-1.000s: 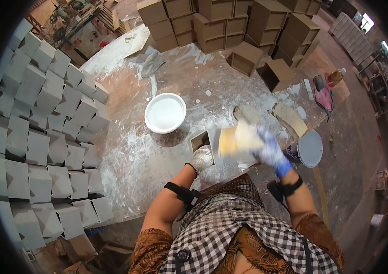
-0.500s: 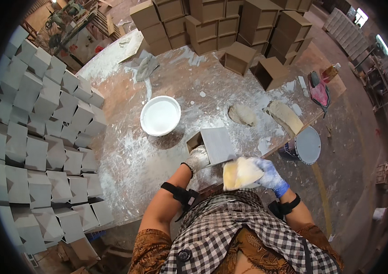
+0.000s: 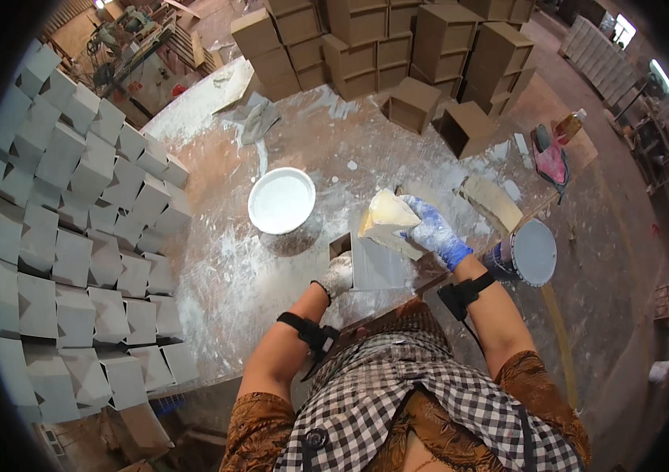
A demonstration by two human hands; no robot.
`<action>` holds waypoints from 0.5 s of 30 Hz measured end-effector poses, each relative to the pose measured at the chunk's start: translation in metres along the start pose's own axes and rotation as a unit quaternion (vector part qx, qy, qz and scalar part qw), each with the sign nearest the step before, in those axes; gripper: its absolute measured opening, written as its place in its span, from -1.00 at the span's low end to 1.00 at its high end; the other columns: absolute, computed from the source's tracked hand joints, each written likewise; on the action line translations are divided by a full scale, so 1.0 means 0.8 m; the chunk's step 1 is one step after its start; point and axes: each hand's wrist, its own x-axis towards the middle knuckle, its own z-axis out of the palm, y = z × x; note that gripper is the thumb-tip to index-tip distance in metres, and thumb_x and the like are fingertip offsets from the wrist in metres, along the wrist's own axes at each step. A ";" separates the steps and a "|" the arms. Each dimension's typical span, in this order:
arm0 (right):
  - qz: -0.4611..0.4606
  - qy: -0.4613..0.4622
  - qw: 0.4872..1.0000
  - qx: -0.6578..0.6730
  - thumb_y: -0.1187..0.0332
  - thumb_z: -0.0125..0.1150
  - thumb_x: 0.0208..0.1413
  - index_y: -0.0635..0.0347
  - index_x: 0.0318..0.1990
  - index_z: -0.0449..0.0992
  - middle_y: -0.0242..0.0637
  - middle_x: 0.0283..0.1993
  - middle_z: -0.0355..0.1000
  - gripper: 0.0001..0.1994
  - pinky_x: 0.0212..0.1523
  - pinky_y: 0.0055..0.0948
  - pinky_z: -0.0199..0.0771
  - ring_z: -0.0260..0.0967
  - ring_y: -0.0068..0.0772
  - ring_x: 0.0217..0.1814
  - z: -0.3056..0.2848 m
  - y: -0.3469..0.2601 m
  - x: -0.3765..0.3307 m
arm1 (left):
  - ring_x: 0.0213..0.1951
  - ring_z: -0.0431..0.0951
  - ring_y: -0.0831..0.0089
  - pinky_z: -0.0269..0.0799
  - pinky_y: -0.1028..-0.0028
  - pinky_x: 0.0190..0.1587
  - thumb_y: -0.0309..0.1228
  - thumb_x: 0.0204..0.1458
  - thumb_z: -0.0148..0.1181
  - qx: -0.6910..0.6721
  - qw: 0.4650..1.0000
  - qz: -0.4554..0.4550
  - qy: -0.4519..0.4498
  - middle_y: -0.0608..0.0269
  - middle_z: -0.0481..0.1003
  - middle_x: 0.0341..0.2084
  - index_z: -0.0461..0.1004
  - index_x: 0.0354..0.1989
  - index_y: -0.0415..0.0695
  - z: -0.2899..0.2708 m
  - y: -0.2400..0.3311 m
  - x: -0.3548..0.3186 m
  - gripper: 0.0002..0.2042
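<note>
2 hands in view, both gloved. Left hand (image 3: 339, 272), in a pale knit glove: at the open end of a grey box (image 3: 378, 266), fingers running to the opening, tips out of sight. Contact with the box appears sure; how far the fingers are closed, cannot tell. Right hand (image 3: 434, 228), in a blue-and-white stained glove: partly closed, thumb and fingers gripping the right side of a yellow sponge (image 3: 389, 216).

Key relation: the box sits on the tabletop (image 3: 224, 307) directly right of the left hand and left of and nearer the body than the right hand. Its opening faces the left hand; depth runs left to right, away from that hand. Left hand is the nearer of the 2. The sponge covers the far right part of the upper grey face in this view; touching or just above, cannot tell. Sponge's lower edge slants down toward the right.

Surroundings: white bowl (image 3: 282, 200) ahead and left of the left hand, pale contents. Bucket (image 3: 534, 252) right of the right hand. Worn block (image 3: 492, 204) ahead and right of it.
</note>
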 end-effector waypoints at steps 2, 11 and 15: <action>-0.040 -0.061 0.996 -0.051 0.35 0.27 -0.22 0.23 -0.07 0.34 -0.18 -0.10 0.36 -0.53 -0.07 -0.47 0.31 0.31 -0.32 -0.09 0.004 -0.002 -0.022 | -0.23 0.46 0.27 0.39 0.37 -0.21 -0.20 -0.02 0.04 0.020 0.994 -0.078 -0.073 0.15 0.47 -0.22 0.43 -0.14 -0.11 0.006 0.002 -0.006 -0.68; 0.217 -0.093 0.843 0.484 0.39 0.28 -0.19 0.20 -0.04 0.33 -0.30 -0.10 0.37 -0.53 -0.10 -0.47 0.40 0.32 -0.45 -0.08 0.004 0.031 -0.139 | -0.23 0.45 0.30 0.36 0.39 -0.18 -0.23 0.00 0.02 -0.144 0.973 -0.161 -0.079 0.14 0.48 -0.24 0.43 -0.16 -0.12 -0.005 0.023 -0.006 -0.70; -0.037 0.071 0.996 -0.026 0.25 0.33 -0.26 0.22 0.00 0.28 -0.05 -0.08 0.35 -0.40 -0.07 -0.36 0.33 0.33 -0.15 -0.06 -0.015 -0.036 -0.043 | -0.26 0.48 0.31 0.37 0.39 -0.21 -0.26 -0.01 0.02 -0.206 0.964 -0.145 -0.079 0.14 0.49 -0.28 0.43 -0.15 -0.13 -0.007 0.025 -0.009 -0.71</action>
